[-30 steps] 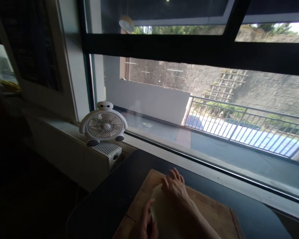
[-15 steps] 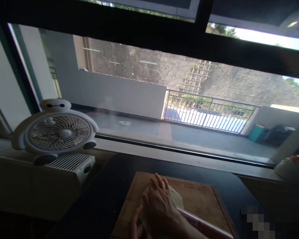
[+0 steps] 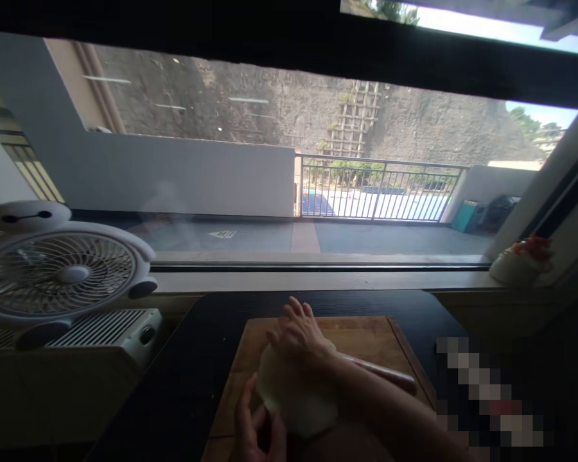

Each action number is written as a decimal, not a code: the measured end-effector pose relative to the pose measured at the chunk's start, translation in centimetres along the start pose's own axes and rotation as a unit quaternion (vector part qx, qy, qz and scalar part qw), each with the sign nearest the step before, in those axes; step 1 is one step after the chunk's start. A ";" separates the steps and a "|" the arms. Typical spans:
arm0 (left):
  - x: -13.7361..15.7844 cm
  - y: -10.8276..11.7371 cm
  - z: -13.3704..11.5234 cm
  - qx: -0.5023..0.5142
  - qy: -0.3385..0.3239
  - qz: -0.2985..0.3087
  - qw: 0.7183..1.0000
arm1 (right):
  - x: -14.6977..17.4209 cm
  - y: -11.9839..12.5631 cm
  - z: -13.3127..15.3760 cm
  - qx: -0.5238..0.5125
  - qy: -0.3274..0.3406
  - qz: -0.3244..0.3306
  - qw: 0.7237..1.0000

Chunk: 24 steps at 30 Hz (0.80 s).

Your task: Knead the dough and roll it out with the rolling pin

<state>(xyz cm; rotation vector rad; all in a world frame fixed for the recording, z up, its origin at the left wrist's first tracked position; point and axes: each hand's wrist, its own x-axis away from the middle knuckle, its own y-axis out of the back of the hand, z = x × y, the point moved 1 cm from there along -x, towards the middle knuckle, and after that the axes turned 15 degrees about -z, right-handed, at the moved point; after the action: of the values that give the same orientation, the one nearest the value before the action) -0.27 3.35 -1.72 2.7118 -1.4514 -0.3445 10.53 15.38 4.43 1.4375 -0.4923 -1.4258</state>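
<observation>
A thin, pale round of dough point(image 3: 296, 401) lies on the wooden board point(image 3: 238, 366). My left hand point(image 3: 257, 430) is at its near-left edge, thumb and fingers closed on the rim. Over the dough's far part lies my right hand point(image 3: 296, 330), palm down with fingers stretched out. A slim, dark reddish rolling pin point(image 3: 385, 372) runs from beneath that hand and wrist towards the board's right side. The pin's other end is hidden, as is part of the dough beneath my right forearm.
The board rests on a dark table point(image 3: 173, 372) by a large window. A white fan point(image 3: 72, 273) stands on a slatted unit point(image 3: 110, 330) at the left. A white pot point(image 3: 515, 263) sits on the sill at the right. A pixelated patch covers the table's right side.
The view has turned right and levelled. More of the dough shows now, with my right hand higher on it. The rolling pin's right end has come into view.
</observation>
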 end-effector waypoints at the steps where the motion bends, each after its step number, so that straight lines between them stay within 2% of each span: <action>1: 0.0 0.1 0.1 0.000 0.007 0.008 1.000 | -0.8 0.3 -0.6 0.017 -0.017 0.009 1.000; 3: -0.1 0.1 0.4 0.003 0.011 0.017 1.000 | -1.6 0.5 -1.5 0.036 -0.047 0.022 0.998; 5: -0.2 0.1 0.7 0.003 0.010 0.017 1.000 | -0.9 0.3 -1.1 0.018 -0.045 0.033 0.998; 8: -0.2 0.1 1.0 0.003 0.011 0.014 1.000 | 1.0 -0.5 0.5 -0.030 0.019 0.007 0.999; 10: -0.1 0.1 0.8 -0.002 0.011 0.013 1.000 | 1.0 -0.7 0.8 -0.032 0.050 -0.005 0.998; 12: 0.0 0.2 0.5 -0.012 0.014 0.015 1.000 | -0.3 -0.6 -0.1 -0.006 0.029 0.008 1.000; 14: 0.0 0.2 0.2 -0.017 0.016 0.019 1.000 | -1.7 -0.4 -1.2 0.022 -0.028 0.025 0.999; 16: 0.0 0.2 0.3 -0.020 0.017 0.019 0.999 | -1.9 -0.5 -1.4 0.023 -0.056 0.029 0.998; 21: -0.1 0.2 0.6 -0.004 0.014 0.019 1.000 | 0.5 -1.3 0.9 -0.049 0.050 -0.007 0.998; 24: 0.0 0.3 0.1 -0.027 0.009 0.014 0.999 | -1.1 -1.1 -0.4 -0.002 0.027 0.010 1.000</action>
<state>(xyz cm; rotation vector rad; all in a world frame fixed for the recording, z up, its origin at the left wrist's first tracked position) -0.58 3.18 -1.76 2.6423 -1.4531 -0.3504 10.29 16.97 3.96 1.4598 -0.4674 -1.3666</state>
